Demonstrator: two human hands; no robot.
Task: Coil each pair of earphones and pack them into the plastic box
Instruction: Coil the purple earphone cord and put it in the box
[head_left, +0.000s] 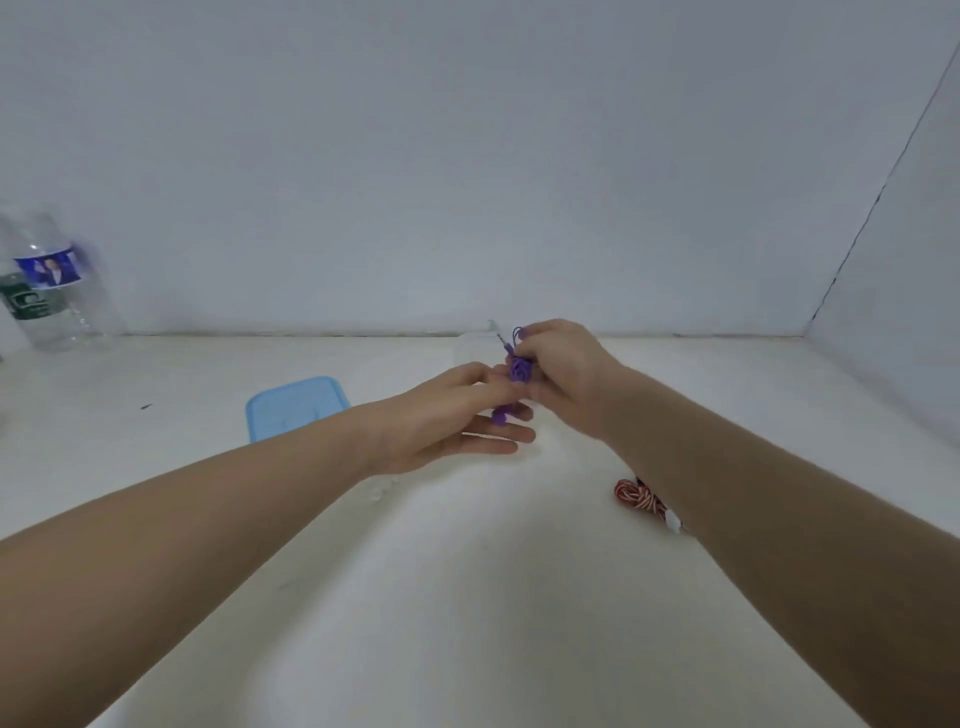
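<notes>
Both forearms reach forward over table (467, 597), hands meeting beyond lid (293, 405). Left hand (447, 415): palm turned inward, fingers straight, purple earphones (514, 379) wound round them. Right hand (558, 374): fingers curled, pinching cord near plug. Clear box (475, 345) directly behind hands, mostly hidden. Red-white earphones (641, 496) coiled on table right of lid, under right forearm. Bottle (49, 280) far left of lid, at wall; blue and green labels, print unreadable.
</notes>
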